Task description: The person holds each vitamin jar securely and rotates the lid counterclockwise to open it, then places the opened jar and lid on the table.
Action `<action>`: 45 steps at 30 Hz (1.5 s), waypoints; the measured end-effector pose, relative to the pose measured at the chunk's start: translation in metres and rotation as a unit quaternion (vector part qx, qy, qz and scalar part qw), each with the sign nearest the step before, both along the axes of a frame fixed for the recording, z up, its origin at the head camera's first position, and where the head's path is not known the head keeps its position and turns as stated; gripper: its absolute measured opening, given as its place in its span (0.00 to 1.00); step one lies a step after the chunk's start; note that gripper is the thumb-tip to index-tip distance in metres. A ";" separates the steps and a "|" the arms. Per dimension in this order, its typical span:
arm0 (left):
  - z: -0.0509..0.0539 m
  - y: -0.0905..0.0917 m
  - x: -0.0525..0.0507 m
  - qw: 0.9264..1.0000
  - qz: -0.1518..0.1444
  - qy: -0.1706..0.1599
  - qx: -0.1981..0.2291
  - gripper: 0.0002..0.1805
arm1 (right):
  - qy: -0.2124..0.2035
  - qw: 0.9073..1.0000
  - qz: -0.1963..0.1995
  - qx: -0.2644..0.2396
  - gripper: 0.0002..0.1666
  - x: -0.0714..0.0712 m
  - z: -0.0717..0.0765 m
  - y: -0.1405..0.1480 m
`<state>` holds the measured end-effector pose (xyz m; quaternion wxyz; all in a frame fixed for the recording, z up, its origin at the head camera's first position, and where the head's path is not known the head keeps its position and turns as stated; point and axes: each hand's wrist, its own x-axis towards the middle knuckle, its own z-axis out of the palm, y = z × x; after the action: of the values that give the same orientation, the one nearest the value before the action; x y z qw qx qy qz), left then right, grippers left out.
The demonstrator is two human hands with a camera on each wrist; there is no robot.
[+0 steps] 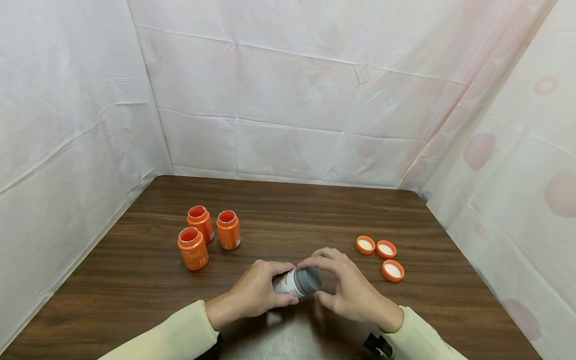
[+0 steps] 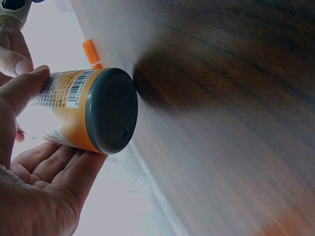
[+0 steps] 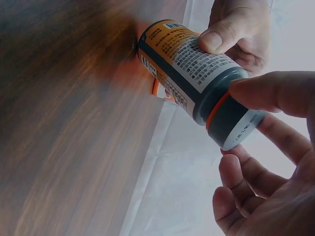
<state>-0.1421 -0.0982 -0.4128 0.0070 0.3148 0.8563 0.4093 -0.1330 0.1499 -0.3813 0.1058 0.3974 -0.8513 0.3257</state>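
A dark grey bottle with a white and orange label is held tilted above the table, its grey cap pointing right. My left hand grips the bottle's body, thumb on the near side and fingers on the far side. In the left wrist view the bottle's dark base faces the camera. My right hand has its thumb and forefinger at the cap's rim. The right wrist view shows the thumb on the cap and an orange ring below it; the other fingers are loosely bent.
On the left of the brown wooden table stand an orange open bottle, another behind it and a third beside them. Three orange lids lie white side up to the right. Pale sheeting surrounds the table.
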 end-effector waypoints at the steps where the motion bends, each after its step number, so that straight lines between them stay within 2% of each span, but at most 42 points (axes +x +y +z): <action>1: 0.000 0.000 0.000 1.000 0.000 0.000 0.000 0.22 | 0.001 1.000 0.001 0.000 0.44 0.000 0.000 0.000; 7: 0.000 0.000 0.000 1.000 0.003 0.008 -0.003 0.23 | -0.016 1.000 -0.007 -0.008 0.46 0.000 -0.002 -0.001; 16: 0.001 0.000 0.000 1.000 0.001 0.002 -0.001 0.21 | -0.055 0.992 -0.112 0.010 0.32 0.003 -0.003 -0.004; 21: 0.001 0.001 0.001 1.000 0.002 0.001 -0.001 0.21 | -0.073 0.987 -0.141 0.016 0.28 0.003 -0.002 -0.006; 28: 0.001 0.001 0.001 1.000 0.000 0.001 0.001 0.21 | -0.100 0.984 -0.147 0.013 0.25 0.002 -0.001 -0.007; 33: 0.001 0.001 0.001 1.000 -0.002 0.002 0.001 0.21 | -0.113 0.984 -0.136 0.006 0.23 0.002 0.000 -0.008; 45: 0.002 0.001 0.001 1.000 -0.002 0.000 -0.003 0.20 | -0.077 0.992 -0.097 0.012 0.23 0.002 0.000 -0.005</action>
<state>-0.1407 -0.0974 -0.4105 0.0089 0.3167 0.8567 0.4071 -0.1311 0.1454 -0.3814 0.0660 0.2878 -0.8955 0.3331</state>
